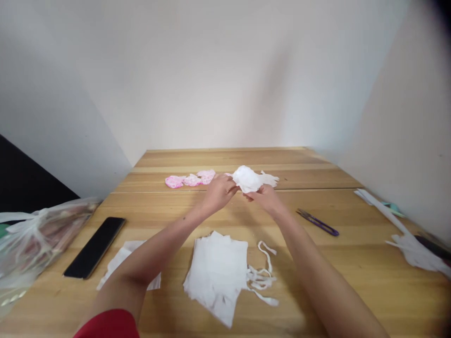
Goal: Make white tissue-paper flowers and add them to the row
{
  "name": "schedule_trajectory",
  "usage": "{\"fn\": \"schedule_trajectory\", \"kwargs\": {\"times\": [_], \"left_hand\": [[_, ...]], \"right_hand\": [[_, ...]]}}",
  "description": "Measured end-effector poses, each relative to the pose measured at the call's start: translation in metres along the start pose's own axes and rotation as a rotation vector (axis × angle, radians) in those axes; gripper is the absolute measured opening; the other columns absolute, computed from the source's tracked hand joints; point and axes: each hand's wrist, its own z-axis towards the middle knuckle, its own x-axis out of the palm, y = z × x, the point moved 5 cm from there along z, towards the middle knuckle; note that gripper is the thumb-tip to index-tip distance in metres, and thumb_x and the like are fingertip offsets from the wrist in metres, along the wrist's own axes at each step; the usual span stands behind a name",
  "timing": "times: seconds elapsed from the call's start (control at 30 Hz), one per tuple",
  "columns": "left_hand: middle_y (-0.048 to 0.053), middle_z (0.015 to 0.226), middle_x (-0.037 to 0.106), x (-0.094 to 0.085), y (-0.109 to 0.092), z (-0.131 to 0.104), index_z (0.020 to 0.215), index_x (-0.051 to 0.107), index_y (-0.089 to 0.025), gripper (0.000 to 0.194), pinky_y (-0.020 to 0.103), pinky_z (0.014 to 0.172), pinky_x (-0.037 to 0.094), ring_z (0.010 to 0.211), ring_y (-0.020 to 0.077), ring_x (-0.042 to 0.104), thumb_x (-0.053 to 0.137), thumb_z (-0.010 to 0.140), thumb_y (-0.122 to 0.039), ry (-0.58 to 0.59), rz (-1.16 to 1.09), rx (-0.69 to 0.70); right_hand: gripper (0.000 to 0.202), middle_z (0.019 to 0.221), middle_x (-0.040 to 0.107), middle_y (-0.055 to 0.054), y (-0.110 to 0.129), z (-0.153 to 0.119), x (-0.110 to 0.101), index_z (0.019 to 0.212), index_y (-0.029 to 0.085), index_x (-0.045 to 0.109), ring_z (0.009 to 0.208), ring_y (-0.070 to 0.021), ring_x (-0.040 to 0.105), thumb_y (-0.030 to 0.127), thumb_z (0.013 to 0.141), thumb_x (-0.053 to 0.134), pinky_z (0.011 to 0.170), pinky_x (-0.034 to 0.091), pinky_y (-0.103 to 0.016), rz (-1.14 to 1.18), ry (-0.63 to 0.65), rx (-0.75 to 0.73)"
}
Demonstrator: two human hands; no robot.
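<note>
While both hands (pixel 221 190) (pixel 267 195) grasp a white puff (pixel 247 178), snips (pixel 317 222) (purple) and phone (pixel 94 247) flank them.

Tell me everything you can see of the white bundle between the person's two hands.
The white bundle is plain white, rounded and puffed, with a soft, crinkled look like thin paper or fabric; which, I cannot tell. Its full, domed side faces up, and its lower edge is pinched by the left hand at the lower left and the right hand at the lower right. In the picture it overlaps the far part of the wooden table. Its underside is hidden.
</note>
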Motion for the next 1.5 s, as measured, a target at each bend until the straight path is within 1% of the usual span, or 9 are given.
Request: {"fn": "schedule_trajectory", "kwargs": {"times": [0.2,0.4,0.5,0.73,0.87,1.0,1.27,1.4,1.5], "left_hand": [[0.009,0.081,0.069,0.006,0.0,-0.023,0.076,0.067,-0.016,0.016,0.036,0.081,0.044,0.085,0.022,0.06,0.055,0.085,-0.017,-0.169,0.007,0.079],[0.01,0.089,0.069,0.01,0.002,-0.041,0.086,0.064,-0.015,0.011,0.035,0.079,0.046,0.088,0.0218,0.061,0.058,0.078,-0.012,-0.352,-0.259,0.103],[0.01,0.088,0.068,0.001,0.0,-0.039,0.086,0.064,-0.016,0.01,0.035,0.077,0.048,0.085,0.0217,0.062,0.057,0.079,-0.014,-0.461,-0.28,0.127],[0.008,0.091,0.07,-0.036,0.0,-0.03,0.097,0.065,-0.018,0.017,0.038,0.083,0.047,0.087,0.0213,0.063,0.06,0.081,-0.017,-0.642,-0.149,0.245],[0.008,0.086,0.07,-0.039,0.005,-0.038,0.088,0.065,-0.018,0.01,0.04,0.083,0.046,0.086,0.022,0.062,0.061,0.08,-0.015,-0.571,-0.093,0.251],[0.009,0.083,0.069,-0.031,0.003,-0.052,0.081,0.065,-0.016,0.008,0.036,0.077,0.047,0.082,0.0209,0.062,0.058,0.081,-0.012,-0.377,-0.122,0.17],[0.008,0.09,0.073,-0.018,-0.02,-0.074,0.082,0.069,-0.016,0.01,0.029,0.075,0.049,0.086,0.02,0.067,0.061,0.08,-0.011,-0.056,-0.343,-0.036],[0.006,0.08,0.072,-0.009,-0.03,-0.081,0.074,0.068,-0.014,0.01,0.025,0.068,0.049,0.076,0.0176,0.068,0.06,0.078,-0.01,-0.043,-0.604,-0.101],[0.004,0.07,0.07,0.004,-0.029,-0.086,0.063,0.064,-0.013,0.013,0.024,0.061,0.048,0.065,0.0165,0.065,0.065,0.076,-0.016,-0.054,-0.678,-0.159]], "right_hand": [[0.014,0.078,0.073,-0.005,-0.002,-0.012,0.009,0.071,0.021,0.068,0.083,-0.0238,0.066,0.032,0.067,0.06,0.078,0.052,-0.036,-0.07,-0.027,-0.176],[0.017,0.058,0.065,-0.005,0.002,-0.033,0.008,0.052,0.021,0.055,0.059,-0.0204,0.06,0.024,0.068,0.053,0.06,0.045,-0.031,-0.263,-0.02,-0.291],[0.025,0.057,0.065,-0.004,0.02,-0.035,0.009,0.053,0.021,0.056,0.059,-0.0198,0.059,0.027,0.076,0.049,0.059,0.044,-0.03,-0.326,-0.014,-0.355],[0.024,0.087,0.075,-0.008,0.058,-0.027,0.018,0.079,0.021,0.071,0.082,-0.023,0.068,0.027,0.083,0.049,0.078,0.051,-0.034,-0.428,0.008,-0.553],[0.019,0.074,0.072,-0.007,0.045,-0.025,0.025,0.073,0.021,0.07,0.072,-0.0225,0.067,0.025,0.08,0.053,0.076,0.053,-0.034,-0.532,0.033,-0.519],[0.017,0.076,0.073,-0.007,0.028,-0.035,0.03,0.072,0.021,0.07,0.078,-0.0242,0.069,0.022,0.076,0.053,0.076,0.054,-0.034,-0.539,0.091,-0.475],[0.014,0.081,0.074,-0.006,0.015,-0.062,0.032,0.078,0.019,0.068,0.073,-0.0232,0.068,0.023,0.071,0.057,0.067,0.051,-0.032,-0.394,0.159,-0.38],[0.009,0.075,0.072,-0.006,0.015,-0.072,0.028,0.071,0.019,0.065,0.067,-0.0215,0.065,0.022,0.07,0.057,0.064,0.048,-0.031,-0.42,0.172,-0.392],[0.018,0.086,0.075,-0.007,0.009,-0.078,0.023,0.079,0.018,0.07,0.072,-0.0223,0.067,0.017,0.067,0.057,0.068,0.05,-0.032,-0.429,0.153,-0.346]]}}
